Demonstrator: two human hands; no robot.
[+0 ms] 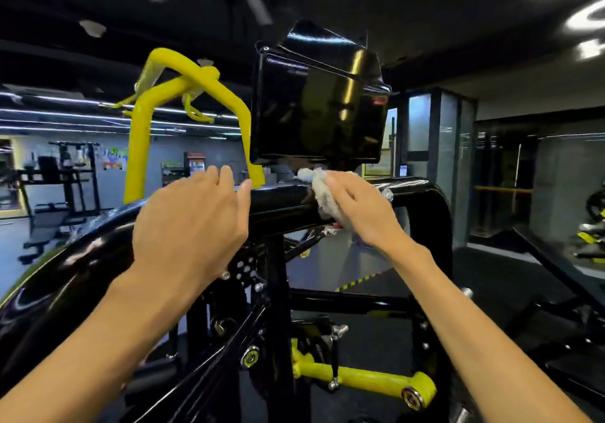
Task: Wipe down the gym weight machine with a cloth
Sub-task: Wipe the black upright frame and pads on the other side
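The right hand [357, 206] presses a bunched grey cloth [319, 190] onto the black top bar [281, 198] of the weight machine, at one o'clock from the left hand [190, 223], whose fingers lie relaxed on the bar. The bar is glossy — the cloth could skid, knocking knuckles against the bolt [387, 194] beside it.

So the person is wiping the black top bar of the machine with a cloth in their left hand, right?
Not quite: the head view shows the cloth under the right hand, pressed on the black top bar. The left hand holds no cloth; it rests on the bar.
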